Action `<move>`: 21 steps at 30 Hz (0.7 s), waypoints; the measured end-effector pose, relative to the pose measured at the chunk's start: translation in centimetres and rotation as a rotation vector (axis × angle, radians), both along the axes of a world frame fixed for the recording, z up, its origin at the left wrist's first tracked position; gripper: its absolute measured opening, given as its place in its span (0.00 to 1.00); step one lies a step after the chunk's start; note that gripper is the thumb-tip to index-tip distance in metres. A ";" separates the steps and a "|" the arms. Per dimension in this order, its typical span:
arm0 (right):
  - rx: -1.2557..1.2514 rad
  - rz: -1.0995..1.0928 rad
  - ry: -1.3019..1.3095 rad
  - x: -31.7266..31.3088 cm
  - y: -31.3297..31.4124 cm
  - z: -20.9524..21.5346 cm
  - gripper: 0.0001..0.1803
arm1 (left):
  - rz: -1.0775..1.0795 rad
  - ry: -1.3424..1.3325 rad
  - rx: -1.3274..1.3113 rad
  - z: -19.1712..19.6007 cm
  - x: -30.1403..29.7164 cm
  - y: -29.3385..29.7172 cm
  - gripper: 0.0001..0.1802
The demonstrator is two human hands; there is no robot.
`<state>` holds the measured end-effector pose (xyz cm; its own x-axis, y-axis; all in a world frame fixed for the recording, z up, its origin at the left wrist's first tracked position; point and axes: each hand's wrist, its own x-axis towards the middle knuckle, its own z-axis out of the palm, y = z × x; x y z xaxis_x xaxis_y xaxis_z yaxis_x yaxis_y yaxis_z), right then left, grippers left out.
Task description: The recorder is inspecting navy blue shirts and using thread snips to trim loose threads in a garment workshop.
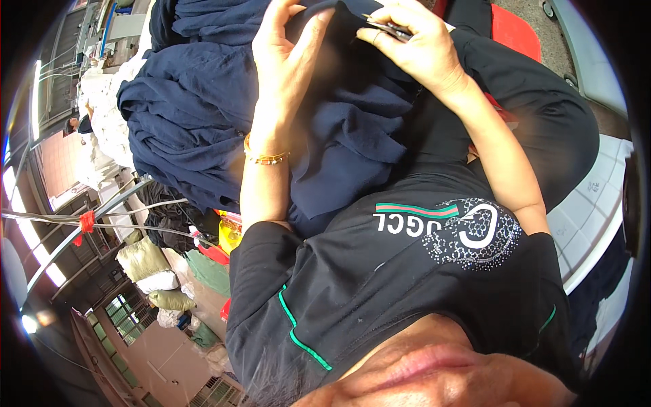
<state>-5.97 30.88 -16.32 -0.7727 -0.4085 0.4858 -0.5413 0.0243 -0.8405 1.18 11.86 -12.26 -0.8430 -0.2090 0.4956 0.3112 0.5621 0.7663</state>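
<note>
A heap of dark navy cloth [196, 115] lies across my lap and spreads to the left. My left hand [288, 64] rests on it with fingers spread and lightly curled, pressing a fold of the fabric. My right hand [413, 44] is closed around a small dark metal tool [388, 27], probably thread snips, whose tip points left toward the cloth between both hands. A thin gold bracelet [266, 158] circles my left wrist. My black shirt with green trim [380, 285] fills the lower part of the view.
A white plastic chair [593, 203] shows at the right, with a red object [515, 34] behind my right arm. White fabric [105, 115] is piled at the left. Stuffed sacks [146, 264] and a metal frame [102, 217] lie at the lower left.
</note>
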 end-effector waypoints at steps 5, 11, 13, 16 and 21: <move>-0.091 0.506 -0.616 -2.7 3.2 2.8 0.08 | 0.064 -0.113 -0.364 3.4 0.5 2.1 0.23; -0.183 0.492 -0.416 -3.2 6.0 7.0 0.07 | -0.519 0.186 0.148 0.4 -0.9 2.7 0.25; -0.099 0.470 -0.470 -3.5 6.7 7.1 0.06 | -0.227 -0.167 -0.242 4.4 0.7 4.7 0.25; -0.080 0.322 -0.416 -3.9 5.9 6.1 0.05 | -0.206 -0.368 0.189 3.5 0.8 4.4 0.14; 0.096 0.187 0.005 -3.0 4.1 5.2 0.12 | -0.239 -0.242 0.430 -0.6 0.6 0.4 0.13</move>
<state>-9.00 34.96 -11.14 -0.6766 -0.5892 0.4417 -0.5482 0.0026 -0.8364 1.82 12.30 -12.90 -0.9712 -0.1390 0.1933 0.1777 0.1175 0.9771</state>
